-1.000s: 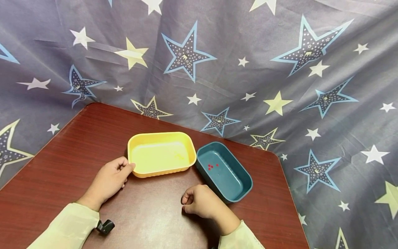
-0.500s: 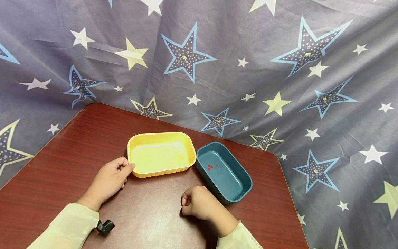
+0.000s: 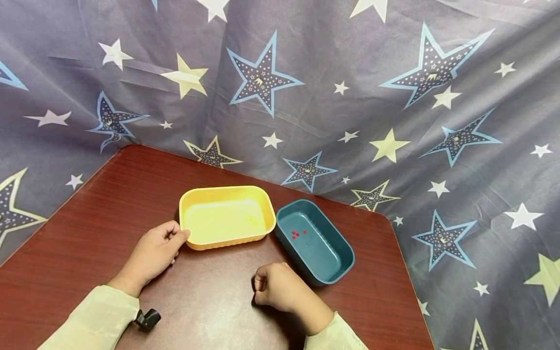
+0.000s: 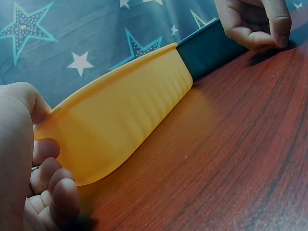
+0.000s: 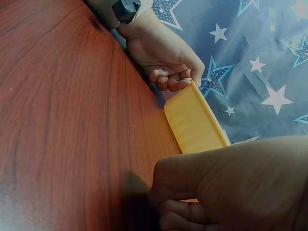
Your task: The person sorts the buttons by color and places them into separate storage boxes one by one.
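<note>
My left hand [image 3: 155, 253] pinches the near left corner of a yellow rectangular container [image 3: 227, 241] between thumb and fingers. Its fingertips curl below the rim in the left wrist view. Faint small yellow bits [image 3: 252, 219] lie on that container's floor. My right hand [image 3: 282, 289] is held low over the table, fingers curled in, just in front of a dark teal container [image 3: 325, 238]. Nothing shows between its fingers in the left wrist view, though the fingertips are partly hidden. Several small red pieces [image 3: 297, 235] lie in the teal container's left part.
Both containers stand side by side on a reddish-brown wooden table [image 3: 144, 184], nearly touching at one corner. A star-patterned grey curtain [image 3: 323, 116] hangs behind the table's far and side edges. A black wrist camera mount [image 3: 148, 319] sits at the left cuff.
My right hand has lowered and drawn back very slightly, its fingers staying curled. The left hand, both containers and the red pieces keep their places.
</note>
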Motion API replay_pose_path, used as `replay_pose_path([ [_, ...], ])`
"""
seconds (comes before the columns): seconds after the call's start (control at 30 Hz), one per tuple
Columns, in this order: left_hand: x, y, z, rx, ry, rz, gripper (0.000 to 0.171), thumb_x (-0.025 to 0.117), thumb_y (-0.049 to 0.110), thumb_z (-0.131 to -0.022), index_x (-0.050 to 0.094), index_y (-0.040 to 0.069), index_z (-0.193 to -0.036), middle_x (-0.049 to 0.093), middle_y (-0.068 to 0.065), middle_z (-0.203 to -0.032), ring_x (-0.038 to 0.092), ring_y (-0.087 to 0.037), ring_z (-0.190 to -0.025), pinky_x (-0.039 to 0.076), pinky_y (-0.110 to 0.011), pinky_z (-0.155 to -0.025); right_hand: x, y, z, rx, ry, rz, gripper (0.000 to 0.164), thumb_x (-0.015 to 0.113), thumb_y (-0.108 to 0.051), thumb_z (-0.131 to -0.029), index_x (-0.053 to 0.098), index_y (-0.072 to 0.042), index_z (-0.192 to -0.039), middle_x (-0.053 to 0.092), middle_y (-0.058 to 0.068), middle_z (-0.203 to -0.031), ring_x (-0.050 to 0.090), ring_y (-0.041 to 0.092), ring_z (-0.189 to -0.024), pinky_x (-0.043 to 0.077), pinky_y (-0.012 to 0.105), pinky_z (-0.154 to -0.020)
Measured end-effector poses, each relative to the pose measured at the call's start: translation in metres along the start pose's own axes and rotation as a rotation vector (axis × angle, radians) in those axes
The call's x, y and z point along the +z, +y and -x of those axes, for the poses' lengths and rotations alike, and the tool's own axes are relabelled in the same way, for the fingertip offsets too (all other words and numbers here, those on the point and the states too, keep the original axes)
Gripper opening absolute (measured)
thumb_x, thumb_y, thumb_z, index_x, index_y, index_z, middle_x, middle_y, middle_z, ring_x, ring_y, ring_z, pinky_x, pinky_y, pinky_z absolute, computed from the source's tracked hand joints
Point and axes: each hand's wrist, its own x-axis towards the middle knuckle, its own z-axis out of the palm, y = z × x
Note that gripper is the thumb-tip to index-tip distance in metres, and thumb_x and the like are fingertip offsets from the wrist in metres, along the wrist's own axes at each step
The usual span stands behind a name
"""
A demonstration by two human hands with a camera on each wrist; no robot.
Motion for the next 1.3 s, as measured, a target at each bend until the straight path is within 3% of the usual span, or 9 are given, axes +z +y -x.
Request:
replay_pose_path([
  [0.3, -0.001, 0.001, 0.000, -0.013, -0.004, 0.002, 0.044, 0.063, 0.053, -0.114, 0.057, 0.014, -0.093, 0.061, -0.003, -0.064, 0.060, -0.020, -0.056, 0.048, -0.034, -0.054, -0.002, 0.002, 0.002, -0.030, -0.006, -0.039, 0.019, 0.086, -0.007, -0.078, 0.075, -0.019, -0.087, 0.062, -0.022, -0.073, 0.055, -0.011, -0.069, 0.049, 0.011, -0.072],
  [0.7, -0.001, 0.002, 0.000, -0.009, -0.005, -0.004, 0.043, 0.064, 0.051, -0.114, 0.056, 0.015, -0.092, 0.060, -0.003, -0.063, 0.060, -0.021, -0.055, 0.049, -0.034, -0.054, -0.010, 0.003, 0.003, -0.024, 0.013, -0.096, 0.012, 0.083, -0.011, -0.086, 0.079, -0.022, -0.085, 0.066, -0.020, -0.071, 0.057, -0.009, -0.069, 0.050, 0.014, -0.069],
  [1.3, -0.002, 0.003, 0.000, -0.006, -0.007, -0.007, 0.042, 0.064, 0.049, -0.115, 0.056, 0.015, -0.091, 0.061, -0.003, -0.063, 0.060, -0.021, -0.055, 0.048, -0.034, -0.053, -0.042, 0.003, 0.003, 0.028, 0.034, -0.213, 0.013, 0.077, -0.011, -0.089, 0.078, -0.023, -0.085, 0.067, -0.015, -0.074, 0.060, -0.001, -0.069, 0.053, 0.022, -0.065],
])
